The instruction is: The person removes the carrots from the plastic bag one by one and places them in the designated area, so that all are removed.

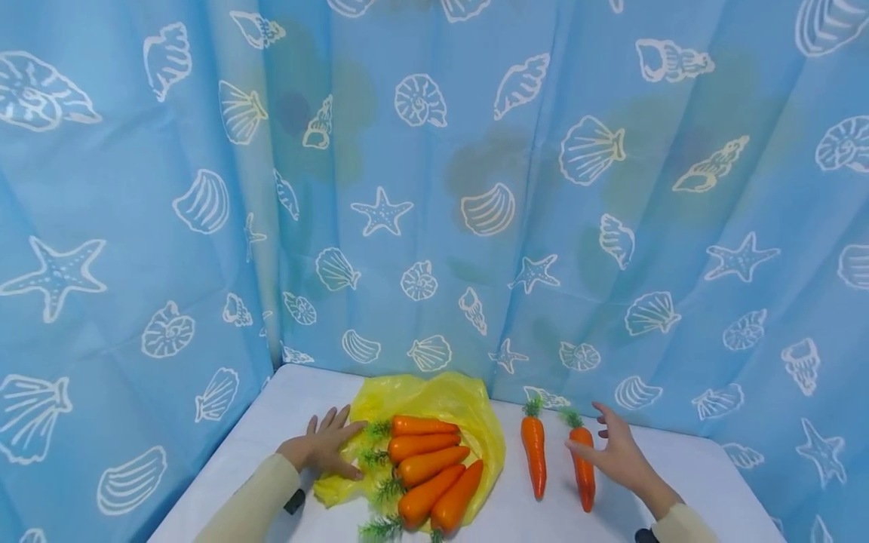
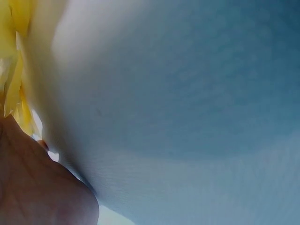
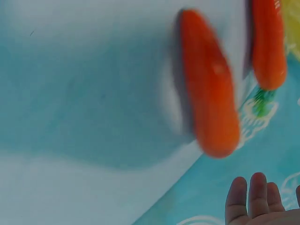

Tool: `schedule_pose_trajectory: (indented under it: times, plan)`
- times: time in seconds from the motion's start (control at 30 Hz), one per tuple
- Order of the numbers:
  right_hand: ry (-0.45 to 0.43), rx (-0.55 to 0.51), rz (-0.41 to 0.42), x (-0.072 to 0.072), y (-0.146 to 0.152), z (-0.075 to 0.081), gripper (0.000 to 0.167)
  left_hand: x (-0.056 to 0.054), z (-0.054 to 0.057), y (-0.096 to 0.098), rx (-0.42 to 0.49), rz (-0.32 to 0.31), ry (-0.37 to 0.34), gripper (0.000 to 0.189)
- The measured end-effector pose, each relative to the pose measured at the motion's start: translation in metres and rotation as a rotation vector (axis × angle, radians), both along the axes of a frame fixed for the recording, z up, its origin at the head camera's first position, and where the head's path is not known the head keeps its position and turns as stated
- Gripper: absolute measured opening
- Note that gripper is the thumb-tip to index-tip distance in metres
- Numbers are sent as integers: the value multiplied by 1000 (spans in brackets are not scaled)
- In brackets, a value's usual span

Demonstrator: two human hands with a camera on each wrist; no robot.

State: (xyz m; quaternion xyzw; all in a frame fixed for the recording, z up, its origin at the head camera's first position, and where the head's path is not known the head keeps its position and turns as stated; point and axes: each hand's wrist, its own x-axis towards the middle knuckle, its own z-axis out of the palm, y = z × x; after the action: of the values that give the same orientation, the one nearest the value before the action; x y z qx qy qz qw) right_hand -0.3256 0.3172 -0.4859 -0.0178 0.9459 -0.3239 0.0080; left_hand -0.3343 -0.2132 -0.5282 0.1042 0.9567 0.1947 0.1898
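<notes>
Several orange carrots [image 1: 425, 466] with green leafy tops lie in a row on a crumpled yellow plastic bag [image 1: 494, 437]. My left hand [image 1: 324, 445] rests at the bag's left edge with fingers spread, close to the leafy tops. To the right, two more carrots lie apart from the bag. My right hand [image 1: 618, 456] is beside the outer carrot [image 1: 584, 471], fingers extended, the thumb overlapping it in the head view. In the right wrist view a gap separates the fingers [image 3: 258, 194] from this carrot [image 3: 211, 89]. The other loose carrot [image 1: 534, 456] lies between it and the bag.
A white tabletop [image 1: 489, 520] lies under everything. Blue curtains [image 1: 434, 226] printed with white shells and starfish hang behind the table and along its left side. The left wrist view shows mostly pale table surface, with bits of the yellow bag [image 2: 11, 51] at its left edge.
</notes>
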Motion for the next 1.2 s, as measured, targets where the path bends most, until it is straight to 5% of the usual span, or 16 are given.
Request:
schedule_pose_trajectory:
  times: [0.3,0.8,1.2]
  plan:
    - [9,-1,96,2,-37,19,113,-4,2,-3,-15,9,25,103]
    - [11,-10,190,17,-77,23,110,-6,2,-2,-46,2,30,103]
    - [-42,-82,392,26,-107,4,100,-1,1,0,-18,-17,-2,105]
